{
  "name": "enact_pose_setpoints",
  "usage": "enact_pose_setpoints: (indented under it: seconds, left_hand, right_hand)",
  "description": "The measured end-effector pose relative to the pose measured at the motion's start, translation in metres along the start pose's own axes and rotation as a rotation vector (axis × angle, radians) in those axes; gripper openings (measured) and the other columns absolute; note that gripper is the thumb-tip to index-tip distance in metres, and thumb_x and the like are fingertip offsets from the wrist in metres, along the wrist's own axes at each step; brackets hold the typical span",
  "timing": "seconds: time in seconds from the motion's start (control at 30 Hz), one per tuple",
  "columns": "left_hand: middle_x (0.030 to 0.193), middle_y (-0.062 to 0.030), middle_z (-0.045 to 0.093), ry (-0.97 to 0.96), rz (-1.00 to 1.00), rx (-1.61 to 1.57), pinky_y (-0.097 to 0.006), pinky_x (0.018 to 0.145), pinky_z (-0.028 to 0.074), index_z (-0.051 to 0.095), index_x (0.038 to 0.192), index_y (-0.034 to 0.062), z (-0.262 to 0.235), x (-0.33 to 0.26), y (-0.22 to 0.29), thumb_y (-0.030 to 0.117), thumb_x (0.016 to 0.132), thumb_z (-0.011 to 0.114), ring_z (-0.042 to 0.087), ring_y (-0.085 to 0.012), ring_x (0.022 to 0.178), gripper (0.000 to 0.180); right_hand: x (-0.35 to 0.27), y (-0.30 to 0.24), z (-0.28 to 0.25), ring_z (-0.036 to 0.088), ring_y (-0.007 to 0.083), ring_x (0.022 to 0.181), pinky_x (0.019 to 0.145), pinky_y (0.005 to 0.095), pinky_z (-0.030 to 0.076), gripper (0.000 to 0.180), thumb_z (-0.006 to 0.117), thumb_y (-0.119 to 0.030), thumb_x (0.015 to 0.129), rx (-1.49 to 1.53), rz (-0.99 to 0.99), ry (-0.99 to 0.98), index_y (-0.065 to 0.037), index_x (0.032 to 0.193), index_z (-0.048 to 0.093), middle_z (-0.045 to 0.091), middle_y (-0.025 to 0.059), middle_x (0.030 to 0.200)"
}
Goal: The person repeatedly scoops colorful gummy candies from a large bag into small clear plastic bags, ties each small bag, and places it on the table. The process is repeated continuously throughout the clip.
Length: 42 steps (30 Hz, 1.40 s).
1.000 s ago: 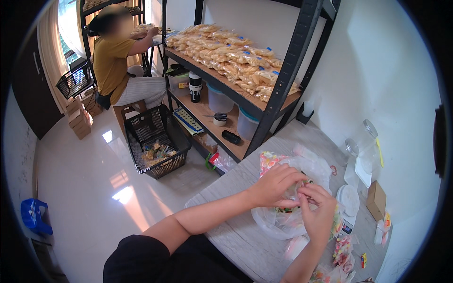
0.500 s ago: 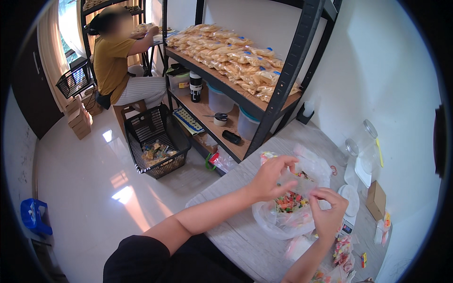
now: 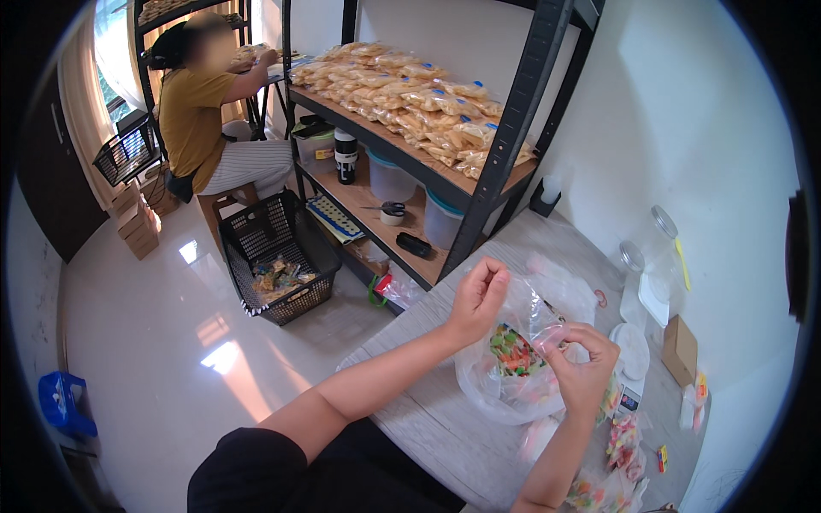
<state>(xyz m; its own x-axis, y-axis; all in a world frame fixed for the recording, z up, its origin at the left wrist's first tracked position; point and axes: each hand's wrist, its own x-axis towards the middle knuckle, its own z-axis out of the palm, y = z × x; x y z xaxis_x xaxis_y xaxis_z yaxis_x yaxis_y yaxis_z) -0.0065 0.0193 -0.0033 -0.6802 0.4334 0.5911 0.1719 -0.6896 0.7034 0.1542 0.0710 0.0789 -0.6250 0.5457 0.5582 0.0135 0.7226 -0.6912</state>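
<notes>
Between my hands stretches a clear plastic bag (image 3: 532, 301), its film catching the light. My left hand (image 3: 481, 301) is closed at its left edge, thumb pressed to the curled fingers. The right hand (image 3: 583, 366) pinches the film on the other side with thumb and forefinger. Behind and below lies a larger whitish translucent plastic bag or liner (image 3: 479, 398), round in outline. Small red, green and orange pieces (image 3: 516, 350), which look like wrapped candies, show inside it. Partly hidden by the film, I cannot tell whether any are in the held bag.
A white digital scale (image 3: 631, 355) and a brown box (image 3: 681, 350) stand right of my hands. Filled small bags (image 3: 626, 440) lie nearby on the grey table (image 3: 419, 427). Left are a black basket (image 3: 295, 299) and a shelf of bagged snacks (image 3: 410, 98). A seated person (image 3: 192, 120) works beyond.
My left hand has gone from spread fingers to a closed grip at the bag's edge, shifting slightly left and up. The clear film is drawn wider. My right hand keeps its pinch, slightly lower left.
</notes>
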Motion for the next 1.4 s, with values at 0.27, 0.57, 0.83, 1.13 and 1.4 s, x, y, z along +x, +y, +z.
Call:
enact_pose_setpoints:
  seconds: [0.27,0.57,0.83,1.13,1.4]
  left_hand:
    - [0.066,0.0068,0.037,-0.003,0.083,0.027,-0.019,0.05,0.025,0.045,0.086,0.0049,-0.002,-0.002,-0.001,0.014,0.096,0.046,0.03,-0.0008,0.058,0.014]
    - [0.064,0.0032,0.041,-0.051,0.442,0.123,-0.02,0.05,0.029,0.045,0.087,0.0035,-0.012,0.002,-0.01,0.013,0.094,0.049,0.034,-0.004,0.056,0.012]
    - [0.065,0.0043,0.041,-0.08,0.228,0.049,-0.019,0.051,0.029,0.046,0.09,0.0034,-0.01,-0.003,-0.006,0.013,0.094,0.05,0.034,-0.0028,0.057,0.011]
    - [0.1,-0.0103,0.052,-0.243,0.664,0.412,-0.034,0.082,0.038,0.046,0.107,0.0054,-0.006,0.007,0.014,0.02,0.077,0.066,0.049,-0.0228,0.09,0.039]
    - [0.109,-0.0079,0.056,-0.507,0.578,0.571,-0.038,0.08,0.038,0.05,0.116,0.0073,0.008,-0.013,0.02,0.023,0.067,0.071,0.051,-0.026,0.095,0.056]
  right_hand:
    - [-0.002,0.0,-0.002,0.062,0.0159,0.071,0.075,0.0296,0.047,0.018,0.076,0.003,0.056,0.119,0.028,0.005,0.002,0.073,0.068,0.068,0.0088,0.074]
    - [-0.001,0.001,-0.001,0.062,0.0151,0.071,0.074,0.0295,0.047,0.015,0.074,0.005,0.058,0.024,0.057,0.062,0.001,0.071,0.068,0.068,0.0078,0.074]
    - [-0.002,0.008,-0.002,0.062,0.0149,0.071,0.077,0.0298,0.046,0.02,0.077,0.003,0.054,0.166,0.044,0.04,-0.001,0.07,0.067,0.067,0.0074,0.073]
    - [-0.003,0.004,-0.005,0.062,0.0209,0.075,0.07,0.0307,0.046,0.021,0.076,0.0,0.053,-0.25,0.028,0.156,0.0,0.071,0.066,0.066,0.009,0.075]
    - [-0.006,-0.005,-0.003,0.06,0.0239,0.073,0.071,0.0334,0.045,0.022,0.079,-0.009,0.055,-0.209,-0.017,0.004,-0.001,0.07,0.066,0.067,0.0091,0.074]
